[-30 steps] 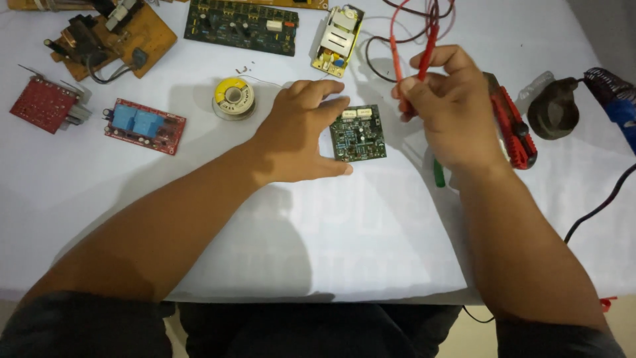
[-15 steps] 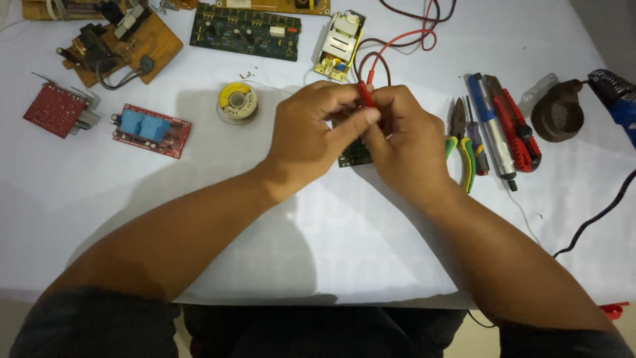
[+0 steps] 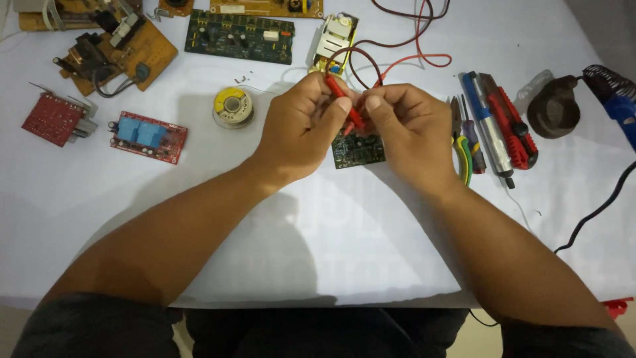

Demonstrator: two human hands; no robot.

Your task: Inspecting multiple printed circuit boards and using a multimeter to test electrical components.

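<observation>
White-covered table (image 3: 199, 219), seen from above; boards and tools spread along its far half.

Far left: a red board (image 3: 53, 119) and a red relay board with blue blocks (image 3: 148, 136), both lying flat. Beyond them a brown board (image 3: 114, 54) and a long dark green board (image 3: 240, 35). A solder spool (image 3: 233, 107) sat just left of the hands.

Centre: the left hand (image 3: 301, 129), flat on the small green board (image 3: 358, 149) a second earlier, had lifted off it and closed round a red probe (image 3: 336, 87). The right hand (image 3: 411, 129) had come in from the right until the knuckles nearly touched; it pinched the probe's lower end between thumb and forefinger. Both hands were therefore grasping, neither free. The small green board lay on the table beneath them, partly hidden, no longer pressed down. Red leads (image 3: 411, 40) looped away behind.

Right: pliers (image 3: 462, 149), screwdrivers and cutter (image 3: 498, 126), uncovered now, and a soldering iron stand (image 3: 553, 106).
</observation>
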